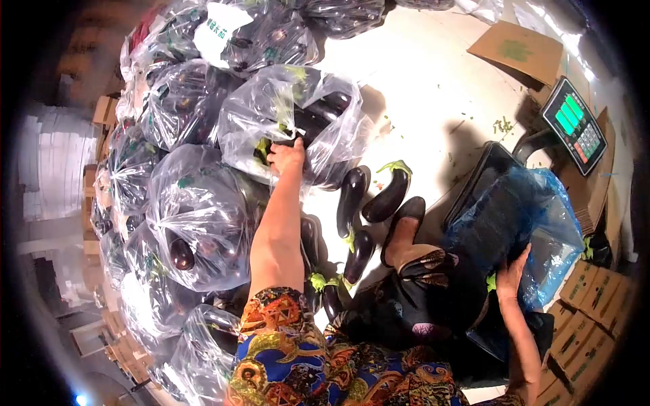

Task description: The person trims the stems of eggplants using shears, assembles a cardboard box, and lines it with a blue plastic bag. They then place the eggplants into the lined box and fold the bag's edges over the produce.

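My left hand [288, 157] reaches to the mouth of a clear plastic bag [247, 115] full of dark purple eggplants. Its fingers are curled round a dark eggplant near a green stem; part of the grip is hidden. At the right, my right hand [512, 272] grips the near side of a blue plastic bag [552, 223], thumb and fingers against the film. Dark contents show through this bag, and a green stem end sticks out beside the hand. Loose eggplants [387, 196] with green caps lie on the pale floor between my arms.
Several filled clear bags [196, 216] are piled along the left. A digital scale display [574, 126] with green digits stands at the right beside the blue bag. A cardboard flap [518, 53] lies behind, and stacked cartons [596, 298] stand at lower right. My shoe [408, 211] is near the eggplants.
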A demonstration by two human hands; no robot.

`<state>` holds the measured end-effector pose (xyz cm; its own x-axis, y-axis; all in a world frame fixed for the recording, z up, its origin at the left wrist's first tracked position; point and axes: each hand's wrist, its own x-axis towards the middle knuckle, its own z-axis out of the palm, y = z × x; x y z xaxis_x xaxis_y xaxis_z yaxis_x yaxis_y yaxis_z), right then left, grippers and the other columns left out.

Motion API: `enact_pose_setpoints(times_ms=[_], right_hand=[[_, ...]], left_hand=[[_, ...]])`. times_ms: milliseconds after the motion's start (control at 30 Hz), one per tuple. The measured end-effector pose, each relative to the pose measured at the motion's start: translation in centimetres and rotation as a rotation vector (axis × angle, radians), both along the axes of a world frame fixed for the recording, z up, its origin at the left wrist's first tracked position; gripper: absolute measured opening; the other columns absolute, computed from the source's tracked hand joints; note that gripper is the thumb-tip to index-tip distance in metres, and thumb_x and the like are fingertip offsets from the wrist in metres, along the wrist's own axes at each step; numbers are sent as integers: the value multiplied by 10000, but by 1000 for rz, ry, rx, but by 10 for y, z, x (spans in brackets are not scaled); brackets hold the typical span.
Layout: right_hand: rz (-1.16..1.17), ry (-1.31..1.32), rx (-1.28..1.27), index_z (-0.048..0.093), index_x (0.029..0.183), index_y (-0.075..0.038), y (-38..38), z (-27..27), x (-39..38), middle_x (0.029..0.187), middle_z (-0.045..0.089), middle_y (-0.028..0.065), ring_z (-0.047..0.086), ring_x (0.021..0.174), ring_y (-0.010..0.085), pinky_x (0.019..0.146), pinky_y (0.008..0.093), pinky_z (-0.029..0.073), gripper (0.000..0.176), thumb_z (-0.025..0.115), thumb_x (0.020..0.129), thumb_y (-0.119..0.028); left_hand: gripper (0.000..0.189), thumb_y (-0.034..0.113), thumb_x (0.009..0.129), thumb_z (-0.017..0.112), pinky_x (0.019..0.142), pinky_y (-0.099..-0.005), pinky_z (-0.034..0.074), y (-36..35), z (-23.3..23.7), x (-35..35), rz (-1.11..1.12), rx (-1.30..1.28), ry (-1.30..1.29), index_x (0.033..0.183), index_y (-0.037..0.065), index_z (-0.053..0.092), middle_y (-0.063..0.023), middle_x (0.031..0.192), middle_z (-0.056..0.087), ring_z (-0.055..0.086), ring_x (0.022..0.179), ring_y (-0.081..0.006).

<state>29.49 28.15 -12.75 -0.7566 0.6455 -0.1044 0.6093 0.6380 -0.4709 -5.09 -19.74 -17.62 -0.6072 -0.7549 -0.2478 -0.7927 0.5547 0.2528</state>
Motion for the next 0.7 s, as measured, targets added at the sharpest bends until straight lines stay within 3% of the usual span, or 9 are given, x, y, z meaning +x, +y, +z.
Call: enact_pose_setpoints(times_ms=[167, 333, 433, 467, 500, 533, 567, 600, 700], right_hand=[[-230, 155, -440, 182, 1465, -33, 23, -3, -4, 1429, 370, 197, 373, 1310, 289, 1100, 343, 238, 652, 503, 899, -10], [-193, 121, -367, 197, 1464, -22, 12, 12, -6, 1457, 318, 215, 316, 1348, 319, 1112, 356, 217, 633, 516, 921, -95], [56, 274, -158, 170, 1465, -1, 6, 13, -1, 1484, 257, 221, 254, 1377, 328, 1128, 369, 183, 669, 517, 895, -52], [50, 206, -56, 165, 1460, 17, 0, 11, -4, 1494, 226, 224, 235, 1383, 338, 1138, 385, 167, 706, 521, 850, 8], [6, 117, 64, 172, 1455, 25, -3, 3, -6, 1498, 214, 224, 232, 1378, 355, 1145, 392, 161, 737, 526, 810, 55], [45, 151, 160, 184, 1449, 37, 4, -14, -2, 1489, 232, 229, 227, 1375, 365, 1146, 395, 166, 726, 540, 816, 41], [109, 184, 222, 189, 1446, 44, 11, -28, 3, 1484, 244, 236, 221, 1375, 368, 1149, 397, 160, 713, 549, 832, 8], [139, 158, 348, 227, 1428, 59, 6, -24, 0, 1465, 280, 249, 258, 1370, 358, 1135, 387, 207, 691, 573, 834, -4], [-25, 48, 6, 124, 1448, 68, 0, -2, -4, 1479, 235, 249, 264, 1346, 381, 1111, 419, 232, 801, 613, 844, -125]], left_hand=[[847, 549, 736, 689, 963, -477, 434, -21, -36, -18, -95, -44, -30, 1301, 23, 340, -270, 1256, 490, 512, 1162, -411], [739, 454, 624, 805, 909, -364, 452, -42, -36, 1, -71, 197, 294, 1136, -25, 570, -218, 1117, 628, 604, 1040, -338], [770, 472, 631, 804, 917, -377, 451, -49, -62, -3, -53, 185, 300, 1161, -28, 556, -224, 1142, 616, 594, 1059, -351], [1010, 618, 667, 727, 1009, -463, 398, -50, -53, -3, -135, 190, 143, 1333, -47, 363, -332, 1280, 466, 483, 1196, -438], [1038, 649, 664, 713, 1004, -463, 407, -54, -54, -8, -158, 186, 43, 1305, -83, 351, -352, 1288, 443, 483, 1192, -445], [1037, 666, 661, 706, 992, -457, 421, -49, -44, -6, -172, 155, 35, 1265, -107, 369, -326, 1296, 452, 485, 1201, -423], [1010, 634, 655, 733, 991, -438, 424, -64, -69, -16, -154, 177, 58, 1253, -100, 382, -296, 1277, 487, 496, 1200, -397], [984, 588, 658, 758, 994, -421, 422, -50, -44, -8, -160, 203, 60, 1248, -105, 382, -277, 1266, 507, 514, 1183, -380], [833, 466, 710, 772, 937, -394, 433, -62, -75, 2, -250, 411, 267, 1204, -96, 406, -245, 1183, 564, 564, 1059, -328]])
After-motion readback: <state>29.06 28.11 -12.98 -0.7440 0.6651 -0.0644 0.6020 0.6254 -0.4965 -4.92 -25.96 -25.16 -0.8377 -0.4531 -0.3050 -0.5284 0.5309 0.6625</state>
